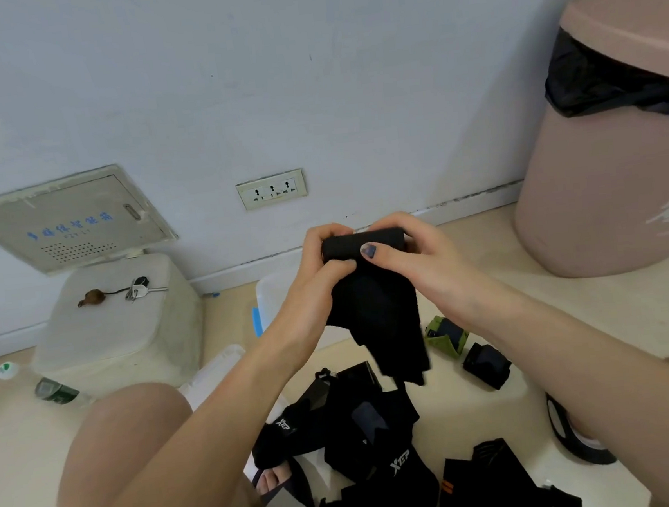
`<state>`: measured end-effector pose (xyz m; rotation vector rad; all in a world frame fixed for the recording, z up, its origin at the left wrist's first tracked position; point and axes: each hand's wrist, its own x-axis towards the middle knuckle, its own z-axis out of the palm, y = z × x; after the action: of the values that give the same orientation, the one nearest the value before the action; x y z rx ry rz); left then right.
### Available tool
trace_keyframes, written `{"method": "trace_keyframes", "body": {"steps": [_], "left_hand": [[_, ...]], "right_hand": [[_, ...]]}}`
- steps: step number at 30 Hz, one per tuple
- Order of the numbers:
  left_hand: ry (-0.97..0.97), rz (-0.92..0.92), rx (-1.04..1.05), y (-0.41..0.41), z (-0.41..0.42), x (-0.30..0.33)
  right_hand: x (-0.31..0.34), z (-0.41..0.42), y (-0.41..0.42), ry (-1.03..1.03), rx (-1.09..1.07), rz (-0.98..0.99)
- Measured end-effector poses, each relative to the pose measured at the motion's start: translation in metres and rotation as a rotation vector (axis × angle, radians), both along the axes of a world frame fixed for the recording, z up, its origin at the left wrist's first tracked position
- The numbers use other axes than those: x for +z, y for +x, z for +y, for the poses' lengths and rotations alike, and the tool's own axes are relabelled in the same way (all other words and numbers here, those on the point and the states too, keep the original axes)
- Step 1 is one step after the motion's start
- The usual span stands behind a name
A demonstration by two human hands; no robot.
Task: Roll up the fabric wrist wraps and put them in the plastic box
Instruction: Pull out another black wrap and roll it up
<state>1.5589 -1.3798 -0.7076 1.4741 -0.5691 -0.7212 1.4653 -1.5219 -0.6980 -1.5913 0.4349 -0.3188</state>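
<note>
A black fabric wrist wrap (374,306) is held up in front of me, its top end wound into a small roll and the rest hanging loose. My left hand (326,270) grips the roll's left end, and my right hand (402,251) grips its right end with the thumb across the front. Several other black wraps (366,434) lie in a heap on the floor below. Two rolled wraps, one green (447,334) and one black (486,363), lie to the right. The clear plastic box (271,296) stands behind my left hand, mostly hidden.
A large pink bin (611,169) with a black liner stands at the right. A white stool (119,327) with keys on it is at the left by the wall. A plastic bottle (47,387) lies beside it. My bare knee (140,456) fills the lower left.
</note>
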Motion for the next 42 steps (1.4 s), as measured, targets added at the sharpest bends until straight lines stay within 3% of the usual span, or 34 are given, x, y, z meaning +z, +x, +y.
{"method": "trace_keyframes", "body": {"steps": [5, 11, 14, 25, 33, 38, 42], "left_hand": [[0.043, 0.118, 0.022, -0.002, -0.002, -0.002], [-0.01, -0.004, 0.04, 0.0, -0.003, -0.003], [-0.025, -0.034, 0.055, 0.0, -0.002, -0.001], [0.069, 0.27, -0.001, 0.003, -0.003, 0.002], [-0.019, 0.23, 0.094, 0.005, -0.003, 0.005], [-0.062, 0.217, 0.166, 0.005, -0.005, 0.011], [-0.014, 0.244, 0.122, -0.013, -0.01, 0.001]], "right_hand": [[-0.003, 0.002, -0.002, -0.003, 0.01, -0.035], [-0.004, 0.0, 0.002, 0.186, 0.025, 0.088], [-0.006, 0.001, 0.005, 0.134, 0.008, 0.136], [-0.006, 0.003, 0.0, 0.001, 0.005, 0.028], [-0.006, -0.003, 0.004, 0.238, 0.052, 0.077], [0.0, 0.001, 0.012, 0.252, -0.181, 0.04], [-0.01, 0.029, 0.01, 0.267, -0.131, 0.138]]}}
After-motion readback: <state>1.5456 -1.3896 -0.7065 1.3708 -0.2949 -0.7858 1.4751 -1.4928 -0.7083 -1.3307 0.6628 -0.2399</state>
